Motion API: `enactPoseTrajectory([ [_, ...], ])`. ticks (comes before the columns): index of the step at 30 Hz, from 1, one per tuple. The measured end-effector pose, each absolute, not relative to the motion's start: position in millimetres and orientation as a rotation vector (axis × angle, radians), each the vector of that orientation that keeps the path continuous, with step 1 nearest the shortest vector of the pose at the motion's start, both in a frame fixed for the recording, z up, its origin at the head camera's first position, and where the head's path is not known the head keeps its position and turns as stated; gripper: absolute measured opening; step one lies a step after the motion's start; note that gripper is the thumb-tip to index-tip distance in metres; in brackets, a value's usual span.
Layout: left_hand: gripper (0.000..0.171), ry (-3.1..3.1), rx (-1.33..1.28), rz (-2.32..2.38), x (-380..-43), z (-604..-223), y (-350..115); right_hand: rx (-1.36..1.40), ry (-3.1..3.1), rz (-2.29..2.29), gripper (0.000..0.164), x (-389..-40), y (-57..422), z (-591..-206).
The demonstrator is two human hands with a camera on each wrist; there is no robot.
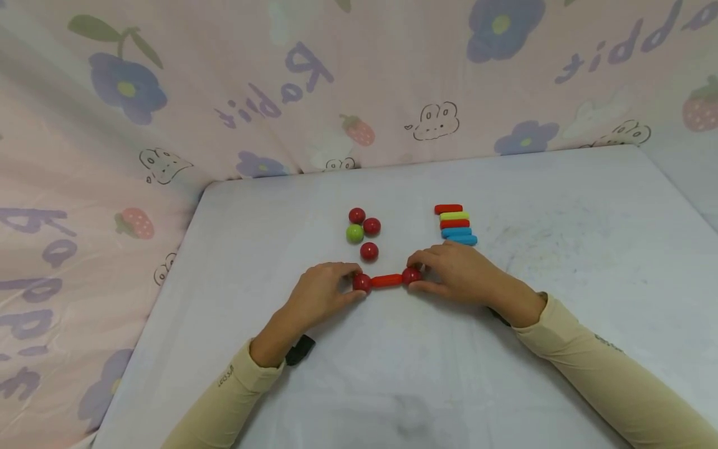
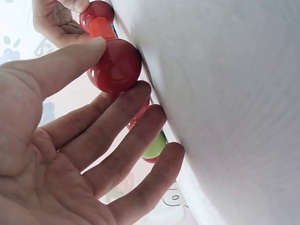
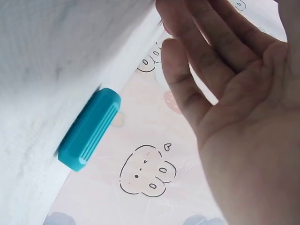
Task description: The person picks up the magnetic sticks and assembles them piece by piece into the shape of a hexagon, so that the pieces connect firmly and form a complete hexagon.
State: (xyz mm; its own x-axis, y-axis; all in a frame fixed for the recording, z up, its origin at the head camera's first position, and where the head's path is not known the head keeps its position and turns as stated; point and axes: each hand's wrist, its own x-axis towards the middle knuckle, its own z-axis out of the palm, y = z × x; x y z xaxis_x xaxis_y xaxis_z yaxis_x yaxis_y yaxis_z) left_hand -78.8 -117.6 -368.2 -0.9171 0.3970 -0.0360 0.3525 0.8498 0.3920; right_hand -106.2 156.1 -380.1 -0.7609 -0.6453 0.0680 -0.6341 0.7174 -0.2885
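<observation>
A red ridged rod (image 1: 387, 280) lies on the white tabletop with a red ball at each end. My left hand (image 1: 322, 293) pinches the left red ball (image 1: 362, 283) between thumb and fingers; the left wrist view shows this ball (image 2: 116, 66) close up. At the other end, my right hand (image 1: 457, 274) grips the right red ball (image 1: 412, 276) with thumb and fingertips. In the right wrist view that ball is hidden, and a blue-green ridged rod (image 3: 90, 130) lies beside the right hand (image 3: 234, 89).
Beyond the hands sit a green ball (image 1: 354, 234) and several red balls (image 1: 369, 252). A column of short rods, red, yellow (image 1: 454, 216) and blue (image 1: 462, 239), lies just past my right hand. A patterned curtain (image 1: 370, 81) borders the table's far and left sides.
</observation>
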Motion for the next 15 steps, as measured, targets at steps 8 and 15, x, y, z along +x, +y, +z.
enactPoseTrajectory([
  [8, 0.034, 2.912, 0.590, 0.567, -76.8, -368.0, -117.2, -1.073, 2.863, -0.501, 0.043, -105.0, 155.1, -380.1],
  [15, 0.035, 2.903, 0.639, 0.599, -77.4, -366.7, -118.8, -1.104, 2.809, -0.499, 0.048, -104.6, 155.9, -378.7],
])
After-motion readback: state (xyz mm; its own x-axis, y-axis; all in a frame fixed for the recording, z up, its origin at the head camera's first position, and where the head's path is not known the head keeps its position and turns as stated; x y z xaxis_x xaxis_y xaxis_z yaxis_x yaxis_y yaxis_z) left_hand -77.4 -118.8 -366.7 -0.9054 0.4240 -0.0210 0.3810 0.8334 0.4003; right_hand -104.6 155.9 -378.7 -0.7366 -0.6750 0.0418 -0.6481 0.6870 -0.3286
